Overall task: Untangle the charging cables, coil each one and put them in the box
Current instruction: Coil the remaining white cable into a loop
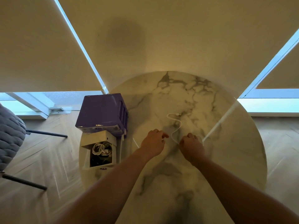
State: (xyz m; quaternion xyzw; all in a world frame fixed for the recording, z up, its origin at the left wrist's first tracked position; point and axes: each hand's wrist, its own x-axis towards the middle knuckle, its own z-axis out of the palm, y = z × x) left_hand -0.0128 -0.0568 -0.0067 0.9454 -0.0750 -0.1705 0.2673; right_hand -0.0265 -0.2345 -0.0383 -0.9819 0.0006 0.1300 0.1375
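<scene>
A white charging cable (175, 126) snakes across the round marble table (226, 143), its plug end lying toward the far side. My right hand (191, 145) has its fingers curled around the cable's near end. My left hand (153, 143) hovers just left of the cable with fingers loosely curled; whether it holds anything is unclear. At the table's left edge stands an open white box (114, 152) with a coiled white cable (102, 148) and dark cables inside.
A purple box (100, 110) sits behind the white box at the table's left rim. A grey padded chair (9, 133) with dark legs stands on the wooden floor to the left. Window blinds fill the background.
</scene>
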